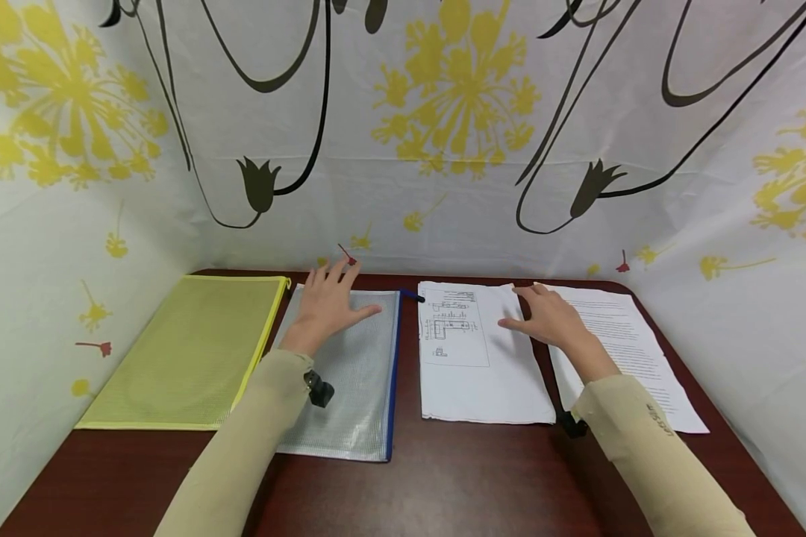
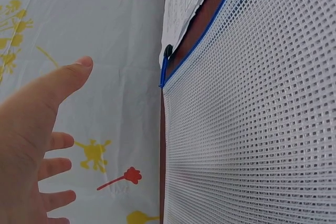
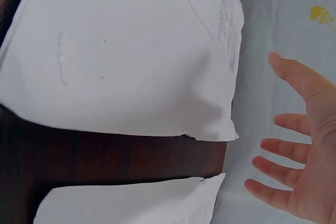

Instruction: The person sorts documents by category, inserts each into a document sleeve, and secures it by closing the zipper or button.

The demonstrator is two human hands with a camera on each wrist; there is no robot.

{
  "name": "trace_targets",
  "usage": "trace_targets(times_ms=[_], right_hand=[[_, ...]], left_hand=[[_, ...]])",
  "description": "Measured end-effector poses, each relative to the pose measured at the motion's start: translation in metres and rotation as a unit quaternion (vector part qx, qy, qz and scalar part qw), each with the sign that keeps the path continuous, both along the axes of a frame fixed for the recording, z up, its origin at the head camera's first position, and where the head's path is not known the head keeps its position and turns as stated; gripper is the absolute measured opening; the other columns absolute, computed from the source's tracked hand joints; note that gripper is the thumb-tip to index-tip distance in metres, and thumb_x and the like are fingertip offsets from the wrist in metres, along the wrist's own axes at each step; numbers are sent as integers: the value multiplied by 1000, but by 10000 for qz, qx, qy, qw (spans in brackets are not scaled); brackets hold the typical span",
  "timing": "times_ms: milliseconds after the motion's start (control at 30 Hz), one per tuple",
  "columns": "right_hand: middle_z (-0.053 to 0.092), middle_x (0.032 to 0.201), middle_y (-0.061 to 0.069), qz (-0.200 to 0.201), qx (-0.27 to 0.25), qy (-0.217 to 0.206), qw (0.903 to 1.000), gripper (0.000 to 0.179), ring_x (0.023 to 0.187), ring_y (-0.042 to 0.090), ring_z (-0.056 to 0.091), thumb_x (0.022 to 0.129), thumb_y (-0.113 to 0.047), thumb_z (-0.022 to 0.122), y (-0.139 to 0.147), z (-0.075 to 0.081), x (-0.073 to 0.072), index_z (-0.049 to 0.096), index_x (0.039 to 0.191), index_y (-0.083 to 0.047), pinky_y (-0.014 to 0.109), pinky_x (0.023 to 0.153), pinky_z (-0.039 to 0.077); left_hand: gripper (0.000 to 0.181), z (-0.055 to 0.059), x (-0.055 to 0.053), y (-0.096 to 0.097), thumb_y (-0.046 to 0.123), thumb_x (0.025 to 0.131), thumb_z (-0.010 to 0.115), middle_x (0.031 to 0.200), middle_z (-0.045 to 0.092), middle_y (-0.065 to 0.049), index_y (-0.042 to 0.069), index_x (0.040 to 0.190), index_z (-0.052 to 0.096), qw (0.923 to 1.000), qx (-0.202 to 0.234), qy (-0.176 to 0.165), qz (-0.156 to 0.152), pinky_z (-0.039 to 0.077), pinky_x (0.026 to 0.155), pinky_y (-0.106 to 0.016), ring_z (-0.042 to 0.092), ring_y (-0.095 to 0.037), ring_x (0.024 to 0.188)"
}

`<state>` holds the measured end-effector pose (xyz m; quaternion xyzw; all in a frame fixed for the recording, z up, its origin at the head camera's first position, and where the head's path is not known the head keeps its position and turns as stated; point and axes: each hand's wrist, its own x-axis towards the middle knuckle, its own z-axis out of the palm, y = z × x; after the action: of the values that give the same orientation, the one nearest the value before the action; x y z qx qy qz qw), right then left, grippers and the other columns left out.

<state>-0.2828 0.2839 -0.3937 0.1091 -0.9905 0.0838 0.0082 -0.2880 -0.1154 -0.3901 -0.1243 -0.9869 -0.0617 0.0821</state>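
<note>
My left hand (image 1: 327, 302) hovers over the far part of a clear mesh zip pouch (image 1: 349, 403) with a blue zip edge, its fingers spread and nothing in its grasp. In the left wrist view the white mesh (image 2: 252, 103) lies beside the hand, a gap between them. Over the right edge of a stack of paper with a line drawing (image 1: 486, 388), my right hand (image 1: 551, 317) is held with fingers apart, holding nothing. Its shadow falls on the paper (image 3: 131, 66) in the right wrist view.
A yellow mesh zip pouch (image 1: 181, 350) lies at the left. At the right is a stack of printed text pages (image 1: 631, 358), partly behind the right arm. The dark wooden table (image 1: 470, 477) meets a patterned cloth (image 1: 389, 209) at the back and both sides.
</note>
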Motion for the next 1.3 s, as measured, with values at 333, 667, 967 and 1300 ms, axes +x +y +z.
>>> trace_targets(times_ms=[333,667,967,1300], right_hand=[[43,146,33,-110,-119,-184,9997,83,127,50,50,88,-57,67,4,-3,3,47,146,-1,65,96,47],[45,145,31,-223,-175,-279,9992,79,128,50,49,89,-55,66,11,-10,5,47,145,-2,64,98,46],[40,148,33,-271,-239,-453,9983,80,131,51,45,89,-55,65,16,-14,6,46,145,-1,66,101,43],[55,136,30,-301,-482,-440,9974,76,123,46,53,90,-51,67,20,-20,7,49,142,2,61,97,47]], left_hand=[[87,1,3,0,69,88,58,159,36,-13,13,152,42,9996,183,181,90,37,116,-52,44,-38,138],[82,3,7,2,69,89,58,152,44,-14,12,147,47,9986,444,-161,238,46,107,-52,49,-38,133],[78,-4,8,4,65,89,60,148,49,-14,12,145,50,9949,752,-576,339,55,93,-48,53,-35,131],[74,-9,16,8,62,89,63,146,53,-15,11,142,53,9928,964,-634,320,53,98,-48,56,-34,128]])
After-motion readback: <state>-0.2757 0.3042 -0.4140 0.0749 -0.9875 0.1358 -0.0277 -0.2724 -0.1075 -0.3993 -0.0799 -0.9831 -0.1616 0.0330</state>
